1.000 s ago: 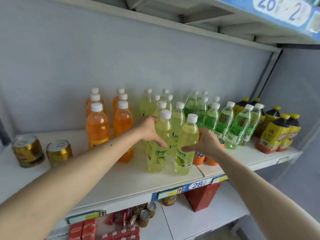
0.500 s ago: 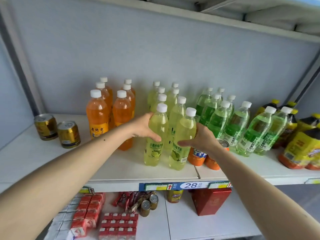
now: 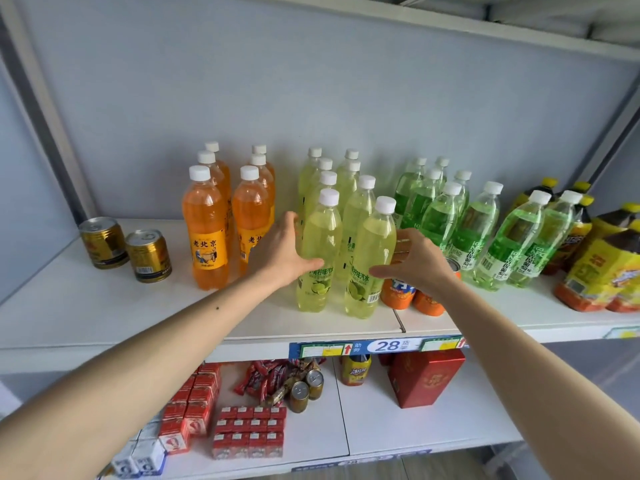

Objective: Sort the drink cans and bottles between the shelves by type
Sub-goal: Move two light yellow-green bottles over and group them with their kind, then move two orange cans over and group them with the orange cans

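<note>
Several pale lime bottles (image 3: 346, 188) stand in two rows mid-shelf. My left hand (image 3: 280, 251) wraps the front-left lime bottle (image 3: 317, 237), thumb across its label and fingers behind it. My right hand (image 3: 419, 268) cups the front-right lime bottle (image 3: 374, 244), with the thumb on the label and the fingers at its right side. Both bottles stand upright on the shelf (image 3: 104, 306). Orange bottles (image 3: 204, 230) are to the left, green bottles (image 3: 446, 216) to the right. Two orange cans (image 3: 398, 294) sit partly hidden under my right hand.
Two gold cans (image 3: 149, 251) stand at the shelf's left end. Dark tea bottles with yellow labels (image 3: 602, 271) fill the right end. On the lower shelf lie red cartons (image 3: 249, 431), small cans (image 3: 306, 386), a yellow bottle (image 3: 355, 370) and a red box (image 3: 426, 375).
Both hands stay on the two front lime bottles, which have not visibly moved. The view has swung left and down, showing more of the lower shelf.
</note>
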A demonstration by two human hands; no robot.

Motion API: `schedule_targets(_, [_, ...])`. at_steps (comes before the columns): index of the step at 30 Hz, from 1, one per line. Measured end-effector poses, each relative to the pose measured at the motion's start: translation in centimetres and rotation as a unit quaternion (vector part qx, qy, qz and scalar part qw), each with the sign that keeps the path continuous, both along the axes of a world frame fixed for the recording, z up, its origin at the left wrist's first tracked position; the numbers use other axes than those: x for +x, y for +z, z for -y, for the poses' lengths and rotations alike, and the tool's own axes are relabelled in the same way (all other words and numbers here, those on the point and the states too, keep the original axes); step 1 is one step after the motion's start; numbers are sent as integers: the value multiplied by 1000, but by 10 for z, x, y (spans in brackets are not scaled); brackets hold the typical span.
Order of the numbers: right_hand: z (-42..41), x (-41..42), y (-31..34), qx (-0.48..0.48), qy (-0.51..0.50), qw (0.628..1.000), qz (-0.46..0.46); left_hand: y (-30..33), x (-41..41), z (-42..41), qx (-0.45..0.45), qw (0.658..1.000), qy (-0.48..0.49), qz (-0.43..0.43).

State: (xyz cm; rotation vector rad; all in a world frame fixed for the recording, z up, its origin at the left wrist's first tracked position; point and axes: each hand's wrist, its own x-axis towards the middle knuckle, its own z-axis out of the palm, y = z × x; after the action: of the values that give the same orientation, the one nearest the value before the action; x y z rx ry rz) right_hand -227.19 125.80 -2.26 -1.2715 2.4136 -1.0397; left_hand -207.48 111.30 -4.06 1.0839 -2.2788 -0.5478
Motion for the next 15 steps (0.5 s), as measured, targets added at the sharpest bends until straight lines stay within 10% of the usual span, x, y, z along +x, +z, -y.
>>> schedule_targets(6, [-39, -14, 0, -58, -30, 998, -18, -15, 0, -42, -126, 984, -5, -124])
schedule_targets(15, [-94, -67, -16, 6, -39, 982, -185, -57, -68, -118, -98, 983, -140, -61])
